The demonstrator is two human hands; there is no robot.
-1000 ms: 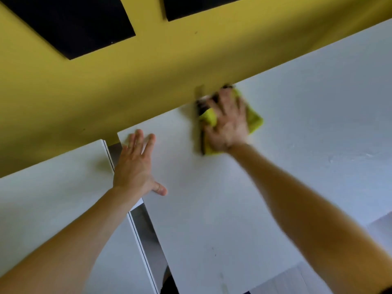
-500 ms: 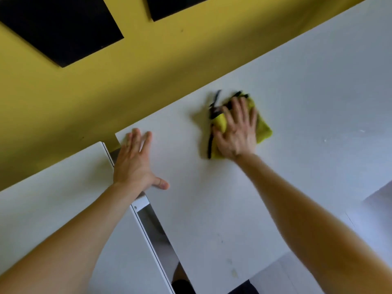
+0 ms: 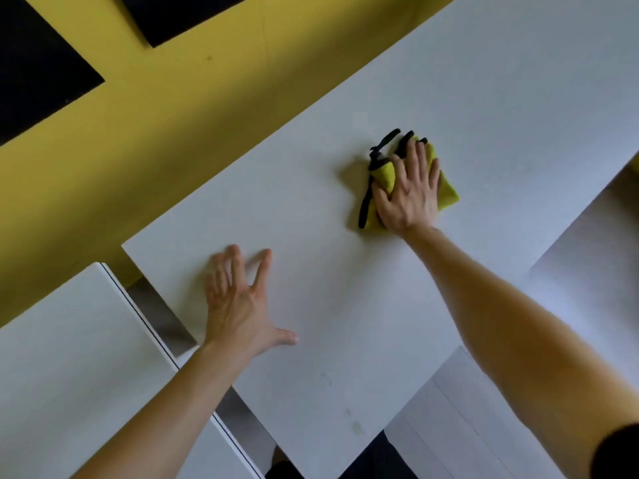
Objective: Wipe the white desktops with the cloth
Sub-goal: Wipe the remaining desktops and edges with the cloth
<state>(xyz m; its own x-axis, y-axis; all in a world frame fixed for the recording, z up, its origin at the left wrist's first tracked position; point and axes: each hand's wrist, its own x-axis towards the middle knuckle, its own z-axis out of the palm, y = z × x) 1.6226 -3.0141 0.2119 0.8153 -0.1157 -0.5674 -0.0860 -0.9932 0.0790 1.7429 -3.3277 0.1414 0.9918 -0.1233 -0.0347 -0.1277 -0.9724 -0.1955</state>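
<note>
step in hand: a wiping stroke on the far half of the middle white desktop (image 3: 345,278), judged from the pressing hand.
right hand (image 3: 409,191): flat, fingers straight, pressing down on the cloth, not curled round it.
yellow cloth (image 3: 448,194): folded, with black trim (image 3: 363,205), lying on the desktop under the right palm, near the yellow wall (image 3: 173,140) but apart from it.
left hand (image 3: 238,305): palm down, fingers spread, holding nothing, bracing near the desktop's left corner; fingertips blurred.
left desktop (image 3: 69,368): across a narrow gap; whether it is wiped cannot be told.
next move: likely sweep the cloth back toward the faint marks (image 3: 358,426) at the near edge, keeping even pressure.
</note>
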